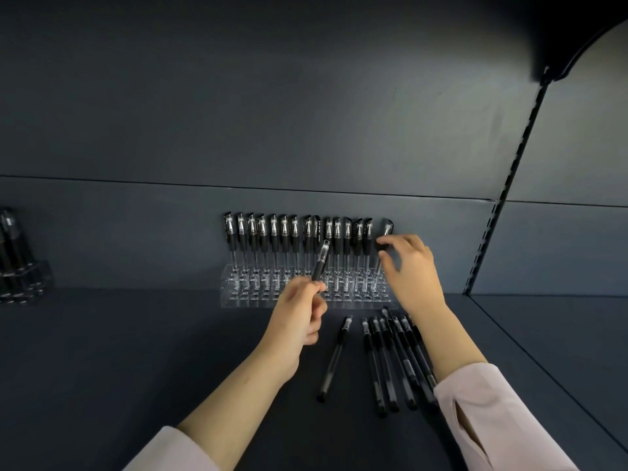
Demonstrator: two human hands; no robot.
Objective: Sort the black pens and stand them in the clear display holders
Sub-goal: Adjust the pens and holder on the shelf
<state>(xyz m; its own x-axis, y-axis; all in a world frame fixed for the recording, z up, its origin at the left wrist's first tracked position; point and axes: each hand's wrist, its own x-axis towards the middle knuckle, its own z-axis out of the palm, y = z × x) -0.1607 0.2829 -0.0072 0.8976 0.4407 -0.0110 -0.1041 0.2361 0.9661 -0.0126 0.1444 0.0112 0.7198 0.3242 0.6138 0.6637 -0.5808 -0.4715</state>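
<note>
1. Black pen (321, 261) pinched at its lower end by fingertips (316, 285) of left hand (299, 314), centre frame; long axis near upright, tipped right.
2. Just above those fingers: clear display holder (244, 299), front holes free; left hand nearer.
3. Right hand (413, 271) loosely spread at leaning pen (386, 229), row's right end; grip unclear.
4. Loose pens (390, 362) lower right.

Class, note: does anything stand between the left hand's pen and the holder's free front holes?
Nothing visible. The held pen hangs over the clear holder; standing pens line its back row.
</note>
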